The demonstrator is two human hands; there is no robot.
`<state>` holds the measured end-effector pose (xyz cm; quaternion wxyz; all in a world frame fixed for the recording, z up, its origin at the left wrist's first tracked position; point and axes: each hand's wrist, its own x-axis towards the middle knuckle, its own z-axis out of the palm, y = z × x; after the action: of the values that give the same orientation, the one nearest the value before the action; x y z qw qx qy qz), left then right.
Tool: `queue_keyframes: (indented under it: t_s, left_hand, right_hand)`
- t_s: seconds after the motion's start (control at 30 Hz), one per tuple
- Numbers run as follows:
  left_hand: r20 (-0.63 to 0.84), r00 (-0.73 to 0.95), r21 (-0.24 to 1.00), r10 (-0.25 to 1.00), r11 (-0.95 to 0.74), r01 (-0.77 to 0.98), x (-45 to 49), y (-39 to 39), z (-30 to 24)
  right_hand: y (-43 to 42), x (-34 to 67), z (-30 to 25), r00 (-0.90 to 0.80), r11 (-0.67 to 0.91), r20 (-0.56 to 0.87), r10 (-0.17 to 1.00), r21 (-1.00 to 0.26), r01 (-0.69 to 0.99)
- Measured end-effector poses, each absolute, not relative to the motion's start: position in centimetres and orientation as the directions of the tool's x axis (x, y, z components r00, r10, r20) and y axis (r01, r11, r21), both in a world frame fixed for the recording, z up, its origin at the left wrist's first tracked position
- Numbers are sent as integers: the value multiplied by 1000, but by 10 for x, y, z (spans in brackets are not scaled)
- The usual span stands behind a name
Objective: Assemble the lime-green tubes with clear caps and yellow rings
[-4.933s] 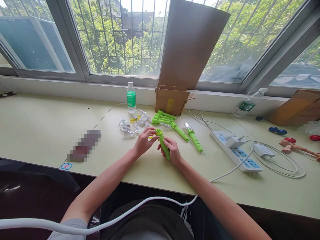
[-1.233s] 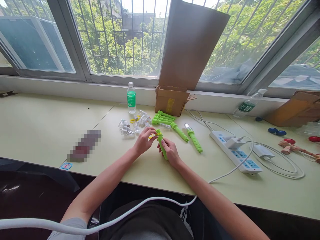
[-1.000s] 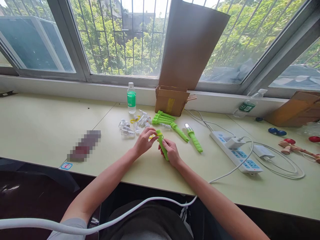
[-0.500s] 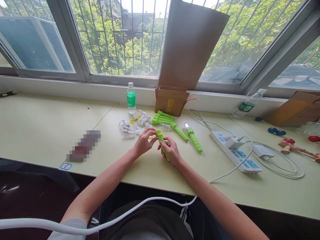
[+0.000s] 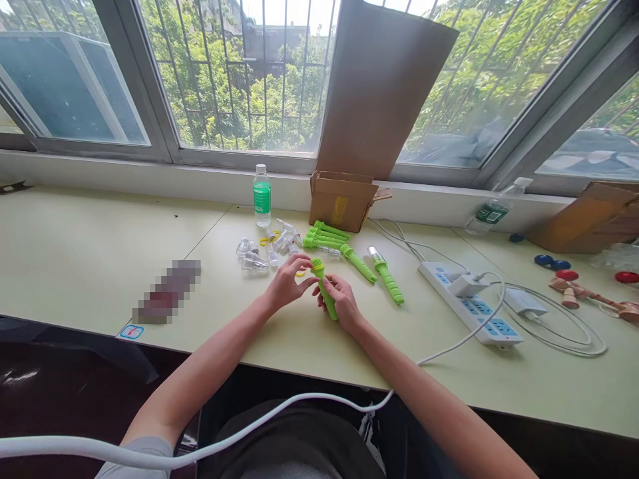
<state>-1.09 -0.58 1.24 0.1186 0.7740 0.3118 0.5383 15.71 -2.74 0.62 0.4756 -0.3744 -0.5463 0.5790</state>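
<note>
My right hand (image 5: 343,301) is wrapped round the ribbed shaft of a bright green plastic tube (image 5: 324,293), held tilted just above the pale table (image 5: 100,253). My left hand (image 5: 287,283) pinches the tube's top end with fingertips closed on it; a yellow ring (image 5: 300,273) lies just behind those fingers. Behind the hands lie several small clear plastic pieces (image 5: 254,256) and a pile of several green tubes (image 5: 327,236). Two more green tubes (image 5: 389,279) lie to the right, one with a clear tip.
A water bottle (image 5: 261,196) and an open cardboard box (image 5: 342,199) stand by the window ledge. A white power strip (image 5: 472,303) with plugs and cables lies to the right. Wooden toys with red and blue balls (image 5: 574,286) sit at the far right. A white cable crosses my lap.
Both hands stay on the green tube. My fingers shift slightly on its top end, and the tube's tilt changes a little. A wooden toy at the far right has moved slightly.
</note>
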Motion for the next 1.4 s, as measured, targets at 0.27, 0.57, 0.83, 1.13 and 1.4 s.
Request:
queue_keyframes:
  t_s: [0.27, 0.57, 0.83, 1.13, 1.4]
  left_hand:
    - [772, 214, 488, 599, -773, 405, -11, -4, 9]
    - [796, 178, 468, 579, -774, 427, -9, -7, 9]
    - [797, 147, 485, 586, -766, 423, -7, -11, 11]
    - [606, -127, 793, 786, -583, 178, -15, -1, 12]
    - [661, -147, 722, 736, -571, 391, -17, 7, 6]
  right_hand:
    - [-25, 158, 4, -315, 15, 61, 947, -989, -146]
    - [-26, 159, 4, -282, -40, 1, 959, -990, -137]
    - [-27, 159, 7, -297, -57, -11, 955, -988, -146]
    - [-27, 159, 8, -279, -61, -22, 960, -990, -130]
    - [-30, 155, 11, -231, 110, 122, 965, -992, -65]
